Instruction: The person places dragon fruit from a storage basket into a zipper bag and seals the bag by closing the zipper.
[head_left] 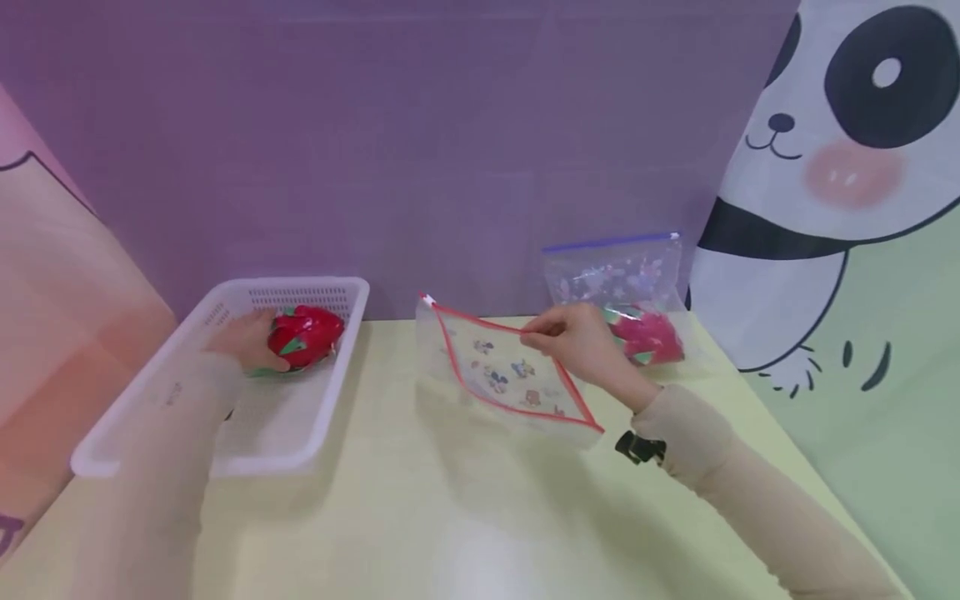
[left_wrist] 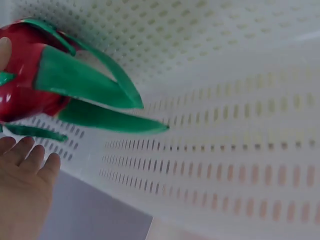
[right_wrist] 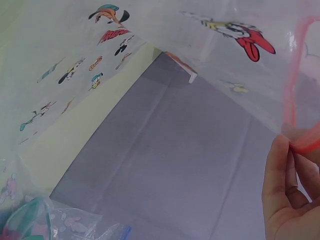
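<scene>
In the head view my left hand (head_left: 243, 337) is inside a white plastic basket (head_left: 330, 433), around a glossy red toy dragon fruit (head_left: 315, 333) with green leaf tips. The left wrist view shows its fingers (left_wrist: 31, 159) fairly straight beside the fruit, the thumb lying on the opposite side. My right hand (head_left: 585, 346) pinches the red-edged rim of a clear zip bag (head_left: 502, 375) printed with small cartoon figures. The bag's mouth gapes, and its white slider sits at the far left corner. In the right wrist view, thumb and fingertips meet on the red zip strip (right_wrist: 291, 100).
Behind my right hand a second clear zip bag (head_left: 600, 271) with a purple zip leans on the purple backdrop (head_left: 450, 167). It contains another red toy dragon fruit (head_left: 651, 335). Everything stands on a pale yellow table (head_left: 360, 533). A panda-printed curtain (head_left: 795, 292) borders the right.
</scene>
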